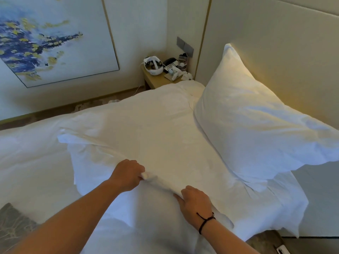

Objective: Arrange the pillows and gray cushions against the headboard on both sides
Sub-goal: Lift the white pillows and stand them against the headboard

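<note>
From the head view, your two hands sit in the lower middle of the frame, both on the same white pillow that lies flat across the bed. Your left hand is curled tight and pinches a bunched fold of the pillow's fabric between thumb and fingers. Your right hand, lower and to the right of it, has its fingers curled into the same ridge of cloth, thumb lying along the fabric; a dark cord bracelet circles that wrist. The two hands are near each other but apart, with the raised crease of cloth running between them.

A second white pillow fills the right of the frame. It stands tilted, its upper corner leaning against the pale headboard, and its lower edge overlaps the flat pillow you are holding.

In the lower left corner a gray patterned cushion shows in part at the edge of the bed, well apart from both pillows.

At upper centre, a small wooden nightstand stands in the room's corner beside the bed. On it are a white headset, a telephone and some small items too blurred to name. A large blue and yellow painting hangs on the wall in the upper left.
</note>
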Demonstrator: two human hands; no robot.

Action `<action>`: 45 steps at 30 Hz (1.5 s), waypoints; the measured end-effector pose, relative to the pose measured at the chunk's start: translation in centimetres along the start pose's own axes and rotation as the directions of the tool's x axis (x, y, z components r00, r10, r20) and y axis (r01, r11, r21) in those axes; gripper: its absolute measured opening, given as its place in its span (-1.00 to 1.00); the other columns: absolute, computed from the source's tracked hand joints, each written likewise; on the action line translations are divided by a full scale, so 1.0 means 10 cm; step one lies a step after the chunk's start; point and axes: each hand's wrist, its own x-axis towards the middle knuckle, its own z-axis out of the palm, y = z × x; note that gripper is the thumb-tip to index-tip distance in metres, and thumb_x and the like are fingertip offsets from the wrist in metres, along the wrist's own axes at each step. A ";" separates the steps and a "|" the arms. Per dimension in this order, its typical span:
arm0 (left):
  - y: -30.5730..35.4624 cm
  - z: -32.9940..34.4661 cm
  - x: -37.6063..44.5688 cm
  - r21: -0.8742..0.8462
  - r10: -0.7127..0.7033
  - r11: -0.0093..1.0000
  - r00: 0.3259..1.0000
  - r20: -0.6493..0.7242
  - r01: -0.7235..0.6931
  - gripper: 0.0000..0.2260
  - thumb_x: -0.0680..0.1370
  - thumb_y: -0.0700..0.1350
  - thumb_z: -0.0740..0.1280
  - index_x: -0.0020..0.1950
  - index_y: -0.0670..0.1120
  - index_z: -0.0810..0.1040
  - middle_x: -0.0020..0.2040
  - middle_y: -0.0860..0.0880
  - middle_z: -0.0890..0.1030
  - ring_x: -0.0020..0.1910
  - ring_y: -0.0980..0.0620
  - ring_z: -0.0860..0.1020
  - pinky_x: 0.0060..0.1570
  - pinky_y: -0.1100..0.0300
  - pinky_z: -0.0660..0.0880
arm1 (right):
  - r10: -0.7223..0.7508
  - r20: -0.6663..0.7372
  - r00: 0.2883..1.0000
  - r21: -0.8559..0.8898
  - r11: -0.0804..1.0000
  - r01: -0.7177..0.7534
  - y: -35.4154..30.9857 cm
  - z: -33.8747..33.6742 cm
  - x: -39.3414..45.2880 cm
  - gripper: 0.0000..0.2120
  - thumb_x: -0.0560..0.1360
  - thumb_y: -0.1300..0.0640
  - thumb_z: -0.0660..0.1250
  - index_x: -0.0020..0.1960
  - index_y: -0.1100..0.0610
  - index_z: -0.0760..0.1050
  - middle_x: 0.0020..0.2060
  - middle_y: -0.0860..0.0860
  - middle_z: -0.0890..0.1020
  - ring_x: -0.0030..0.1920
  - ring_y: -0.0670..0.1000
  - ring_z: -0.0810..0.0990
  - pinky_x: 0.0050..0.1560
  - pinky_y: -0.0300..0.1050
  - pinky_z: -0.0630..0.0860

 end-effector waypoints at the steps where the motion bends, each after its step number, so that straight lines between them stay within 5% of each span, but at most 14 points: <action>1: 0.08 -0.13 0.11 -0.013 0.024 1.000 1.000 -0.003 -0.024 -0.88 0.49 -0.01 0.30 -0.12 0.04 0.63 -0.14 0.03 0.60 -0.16 -0.02 0.53 -0.24 0.17 0.34 | 0.011 -0.045 0.999 0.043 0.999 -0.009 0.10 -0.09 0.02 -0.54 0.59 -0.25 0.06 -0.30 0.08 0.32 -0.31 -0.07 0.38 -0.30 0.00 0.35 -0.29 -0.07 0.26; 6: 0.62 -1.04 0.81 0.041 0.199 0.980 0.979 -0.043 -0.197 -0.84 0.49 -0.04 0.27 -0.14 0.01 0.64 -0.17 0.01 0.63 -0.11 -0.05 0.56 -0.15 0.14 0.46 | 0.074 -0.260 0.963 0.226 0.974 -0.013 0.66 -0.72 0.23 -0.58 0.56 -0.10 0.27 -0.36 0.14 0.38 -0.40 -0.04 0.40 -0.38 0.00 0.38 -0.35 -0.07 0.31; 11: 1.43 -1.85 1.82 0.170 0.348 0.933 0.917 -0.195 -0.317 -0.79 0.59 0.06 0.25 0.06 0.11 0.67 -0.06 0.03 0.66 -0.06 -0.02 0.54 -0.01 0.17 0.34 | 0.233 -0.429 0.873 0.413 0.910 -0.040 1.40 -1.42 0.63 -0.55 0.48 -0.06 0.25 -0.48 -0.03 0.12 -0.58 -0.09 0.23 -0.54 -0.12 0.22 -0.47 -0.20 0.09; 15: 2.13 -1.77 2.58 0.029 0.242 0.970 0.936 -0.258 -0.243 -0.66 0.60 0.12 0.24 0.36 0.10 0.45 0.31 -0.01 0.53 0.32 -0.08 0.44 0.34 -0.03 0.28 | 0.384 -0.321 0.866 0.416 0.878 -0.235 2.26 -1.62 1.26 -0.51 0.55 -0.17 0.19 -0.47 0.04 0.25 -0.55 -0.08 0.38 -0.48 -0.02 0.39 -0.48 -0.14 0.22; 17: 2.44 -1.40 2.70 -0.074 0.202 0.975 0.973 -0.110 -0.211 -0.45 0.57 0.15 0.29 0.52 0.07 0.22 0.54 -0.01 0.26 0.48 -0.10 0.26 0.41 -0.09 0.25 | 0.484 -0.154 0.862 0.398 0.829 -0.394 2.69 -1.52 1.47 -0.60 0.56 -0.22 0.15 -0.23 0.07 0.45 -0.33 0.01 0.57 -0.27 0.11 0.55 -0.30 -0.07 0.47; 20: 2.72 -0.69 2.63 -0.194 0.148 0.975 0.970 0.192 -0.110 -0.29 0.57 0.15 0.30 0.59 0.12 -0.03 0.63 0.00 -0.09 0.55 -0.11 0.14 0.43 -0.13 0.26 | 0.485 0.112 0.867 0.274 0.823 -0.497 3.08 -1.16 1.44 -0.47 0.50 -0.39 0.09 0.18 0.01 0.41 -0.03 0.02 0.61 -0.05 0.11 0.59 -0.13 -0.04 0.50; 23: 2.84 -0.17 2.51 -0.324 0.128 0.946 0.940 0.315 -0.020 -0.21 0.56 0.13 0.32 0.59 0.14 -0.17 0.62 -0.07 -0.18 0.54 -0.11 0.19 0.43 -0.09 0.28 | 0.453 0.064 0.889 0.211 0.865 -0.456 3.21 -0.77 1.17 -0.36 0.38 -0.55 -0.11 0.02 -0.05 0.36 -0.26 -0.12 0.55 -0.26 -0.03 0.55 -0.27 -0.08 0.49; 26: 2.90 0.02 2.46 -0.438 0.103 0.898 0.943 0.317 0.050 -0.17 0.56 0.14 0.32 0.57 0.18 -0.25 0.61 -0.10 -0.21 0.54 -0.09 0.20 0.41 -0.02 0.32 | 0.444 -0.029 0.896 0.274 0.865 -0.420 3.25 -0.60 1.00 -0.42 0.38 -0.57 -0.09 -0.15 -0.07 0.29 -0.39 -0.12 0.52 -0.39 -0.11 0.50 -0.42 -0.14 0.39; 32: 2.98 -0.02 2.52 -0.482 0.069 0.872 0.956 0.285 0.081 -0.20 0.56 0.14 0.31 0.59 0.14 -0.18 0.62 -0.10 -0.17 0.50 -0.12 0.28 0.38 -0.04 0.35 | 0.398 0.029 0.917 0.508 0.784 -0.356 3.38 -0.81 0.98 -0.54 0.55 -0.27 0.14 -0.27 0.10 0.33 -0.44 -0.03 0.48 -0.46 -0.04 0.41 -0.44 -0.17 0.34; 37: 3.04 -0.07 2.50 -0.503 0.122 0.864 0.962 0.243 0.018 -0.23 0.57 0.05 0.31 0.59 0.15 -0.16 0.62 -0.07 -0.16 0.55 -0.08 0.18 0.39 0.02 0.30 | 0.220 -0.202 0.954 0.381 0.915 -0.131 3.49 -1.21 1.01 -0.61 0.61 -0.07 0.18 -0.34 0.06 0.29 -0.53 -0.05 0.39 -0.52 -0.02 0.38 -0.52 -0.13 0.22; 43: 2.83 -0.13 2.31 -0.559 0.182 0.829 0.954 0.239 -0.018 -0.31 0.52 -0.14 0.26 0.56 0.23 0.02 0.62 0.11 -0.10 0.46 -0.04 0.34 0.33 0.00 0.40 | 0.290 -0.219 0.932 0.067 0.957 -0.282 3.74 -1.44 0.98 -0.60 0.64 -0.02 0.14 -0.35 0.04 0.20 -0.53 -0.02 0.37 -0.50 0.07 0.37 -0.48 -0.10 0.22; 45: 2.67 -0.10 2.20 -0.563 0.135 0.826 0.958 0.254 0.032 -0.32 0.52 -0.16 0.24 0.55 0.23 0.04 0.62 0.10 -0.08 0.48 -0.02 0.31 0.35 -0.02 0.38 | 0.299 -0.251 0.921 -0.019 0.949 -0.313 3.59 -1.40 0.95 -0.68 0.62 0.01 0.19 -0.29 0.07 0.37 -0.44 -0.02 0.47 -0.42 0.07 0.44 -0.39 -0.08 0.29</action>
